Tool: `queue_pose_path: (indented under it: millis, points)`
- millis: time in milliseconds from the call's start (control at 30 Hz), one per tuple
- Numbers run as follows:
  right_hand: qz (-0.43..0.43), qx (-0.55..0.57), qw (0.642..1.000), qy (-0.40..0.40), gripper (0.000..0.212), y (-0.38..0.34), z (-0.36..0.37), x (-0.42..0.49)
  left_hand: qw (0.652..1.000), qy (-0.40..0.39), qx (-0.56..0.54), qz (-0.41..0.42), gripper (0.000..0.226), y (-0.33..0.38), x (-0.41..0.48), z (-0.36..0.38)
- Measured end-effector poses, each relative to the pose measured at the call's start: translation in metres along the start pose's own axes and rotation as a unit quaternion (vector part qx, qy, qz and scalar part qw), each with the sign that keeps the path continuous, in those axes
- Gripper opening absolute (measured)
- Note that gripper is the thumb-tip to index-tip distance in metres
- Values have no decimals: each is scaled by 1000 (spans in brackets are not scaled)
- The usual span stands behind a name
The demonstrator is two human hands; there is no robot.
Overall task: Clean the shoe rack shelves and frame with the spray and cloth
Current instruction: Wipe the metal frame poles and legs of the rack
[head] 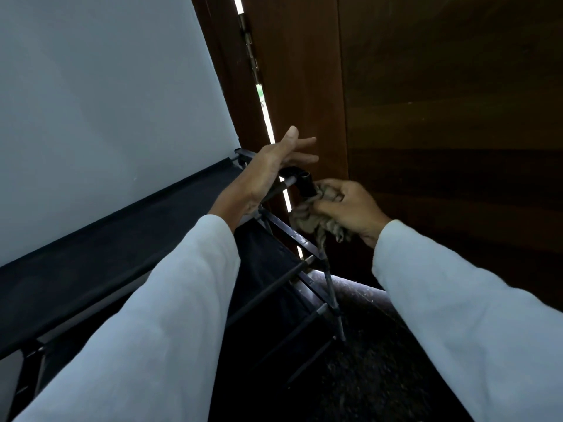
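We see a pale grey-white wall filling the upper left. A dark brown wooden door takes up the right, with a bright strip of daylight down its hinge side. Below them stands the black shoe rack, with fabric shelves stretched on a thin metal tube frame. Its back edge lies along the wall and its right end is close to the door. Under it we make out a dark speckled floor.

Two arms in loose white sleeves reach in from the bottom edge. The left hand is over the rack's top right end with its fingers straight and spread apart, holding nothing. We cannot tell whether its wrist touches the rail beneath.

The right hand sits just beside the rack's front top corner. Its fingers are curled tight round a crumpled beige-brown cloth, and loose folds hang below the fist. We see the cloth pressed against the small black plastic corner connector that caps the front post. A brass hinge shows high on the door's edge.
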State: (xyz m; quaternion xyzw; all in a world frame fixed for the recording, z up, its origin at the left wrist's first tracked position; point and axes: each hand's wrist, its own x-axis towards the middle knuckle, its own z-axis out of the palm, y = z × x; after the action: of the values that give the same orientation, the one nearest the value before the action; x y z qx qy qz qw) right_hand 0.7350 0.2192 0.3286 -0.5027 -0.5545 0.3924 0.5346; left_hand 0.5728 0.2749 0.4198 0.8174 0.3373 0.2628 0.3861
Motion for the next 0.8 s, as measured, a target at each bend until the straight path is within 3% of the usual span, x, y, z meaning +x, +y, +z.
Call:
queue_pose_path:
  millis: [67,167,300,467,600,667,733,800]
  points:
    - [-4,64,998,19,28,-2,6,0,1000,-1,14,4,66,-2,2,-2]
    - [11,58,998,-6,24,2,6,3,1000,3,15,5,64,-3,3,-3]
    - [40,-75,989,-123,22,20,-9,14,1000,-2,15,0,61,-4,3,-2]
    - [90,-252,938,-221,30,55,-13,15,999,-3,40,-1,55,-4,4,2]
    - [46,-312,930,-189,35,54,-9,9,999,-3,33,8,57,-6,5,0]
    - [18,-342,926,-161,27,49,-8,7,1000,5,27,14,60,-6,4,-1]
    - [7,-270,956,-117,25,38,-8,6,999,10,30,16,63,-6,4,-1]
    - [-4,-118,992,-45,28,22,-8,5,999,8,44,18,65,-7,5,1]
